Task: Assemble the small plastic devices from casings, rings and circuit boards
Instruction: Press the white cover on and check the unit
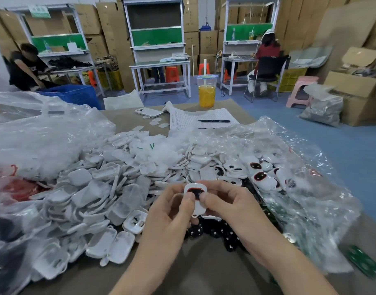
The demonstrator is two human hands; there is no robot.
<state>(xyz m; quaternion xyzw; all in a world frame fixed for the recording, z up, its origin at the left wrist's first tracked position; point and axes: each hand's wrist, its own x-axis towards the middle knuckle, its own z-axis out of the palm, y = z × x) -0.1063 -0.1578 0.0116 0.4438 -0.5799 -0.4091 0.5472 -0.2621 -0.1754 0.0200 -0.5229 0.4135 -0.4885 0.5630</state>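
I hold one device (195, 191) in both hands, in the lower middle of the frame, a little above the table. The left hand (172, 211) pinches it from the left side and the right hand (231, 209) from the right side. Both thumbs lie on its front face, just under the dark window with the red rim. The fingers behind it are hidden from me.

The long axis of the device runs from bottom to top of the frame. The window end points up, away from me, and the narrow end points down, between the two palms. The two hands are equally near, so I judge that the next press must come from both thumbs together, straight into the face, to close the shell. If one thumb pushes harder, I think the piece can tilt and one side will not snap in.

The loose casings (93, 194) lie in a big pile at the left of the hands. The finished pieces (260, 176) lie at the upper right of them, near the right hand. Small black parts (217, 233) lie directly under the hands, and green boards (361, 262) are at the lower right.
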